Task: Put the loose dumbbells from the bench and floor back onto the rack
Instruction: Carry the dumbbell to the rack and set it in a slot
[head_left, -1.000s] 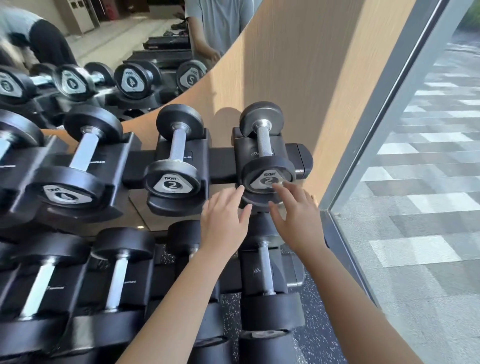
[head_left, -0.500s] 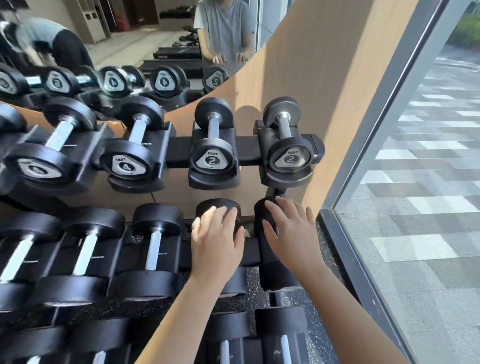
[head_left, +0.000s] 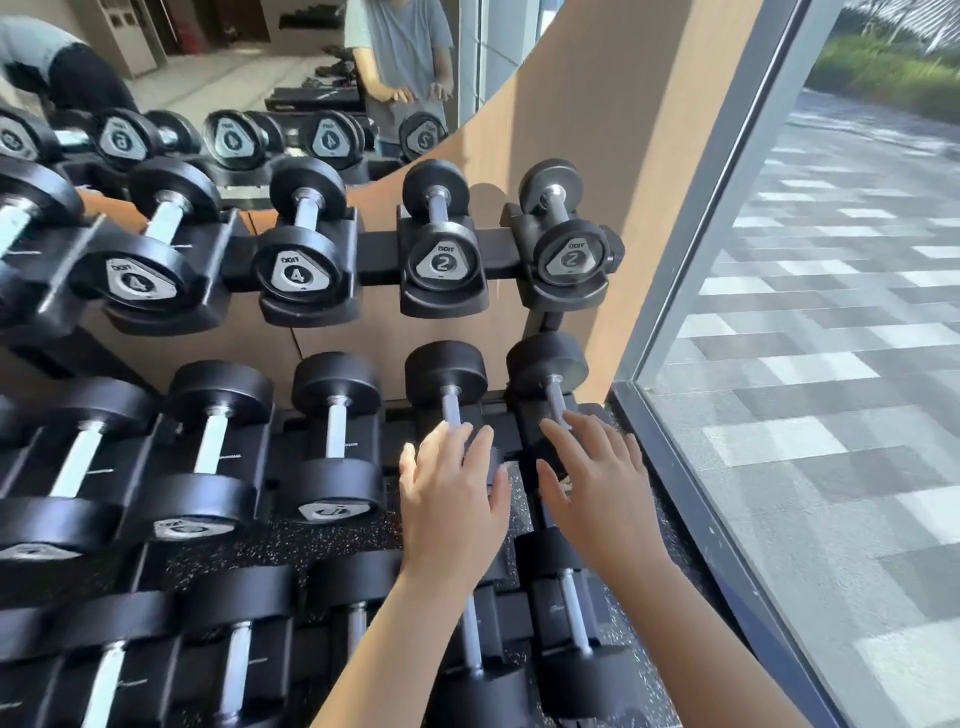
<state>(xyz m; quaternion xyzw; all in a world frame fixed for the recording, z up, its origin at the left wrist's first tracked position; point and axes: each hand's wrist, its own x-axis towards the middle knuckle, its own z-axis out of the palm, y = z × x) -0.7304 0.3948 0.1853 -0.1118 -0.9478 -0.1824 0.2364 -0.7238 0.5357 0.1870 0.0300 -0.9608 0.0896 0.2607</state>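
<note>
Left hand (head_left: 452, 499) and right hand (head_left: 605, 493), both flat-fingered and empty, hover over the middle-tier dumbbells (head_left: 447, 371) at the right end of the rack (head_left: 379, 244), every visible dumbbell cradled, so likely between loads; next, fetch another from bench or floor.

Top row end caps, from right: rightmost dumbbell (head_left: 571, 258) "2", second dumbbell (head_left: 442, 262) "2", third dumbbell (head_left: 296, 274) "4", fourth dumbbell (head_left: 136, 283) "4".

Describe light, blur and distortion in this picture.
Head view: sunlight enters through the large glass window; the rightmost black dumbbell marked 2 casts a shadow on the tan wooden panel; the far-left black dumbbells blur; the wide lens fans the black rack rows.
</note>
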